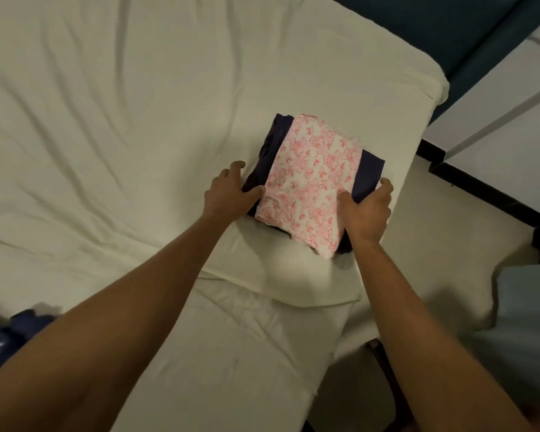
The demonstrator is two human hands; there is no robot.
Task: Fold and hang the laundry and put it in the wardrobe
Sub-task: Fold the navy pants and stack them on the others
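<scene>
Right now both hands grip a folded stack right of centre on the bed (106, 120): left hand (231, 194) on the dark garment (264, 157), right hand (367, 210) on the floral piece (312, 182). Lifted unevenly, the floral layer could slide off and unfold.

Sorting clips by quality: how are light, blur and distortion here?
Head view: dim, warm light; the floral cloth and both hands are fairly sharp, the dark clothes at lower left are blurred; wide-angle stretch enlarges the forearms near the frame's bottom.
</scene>
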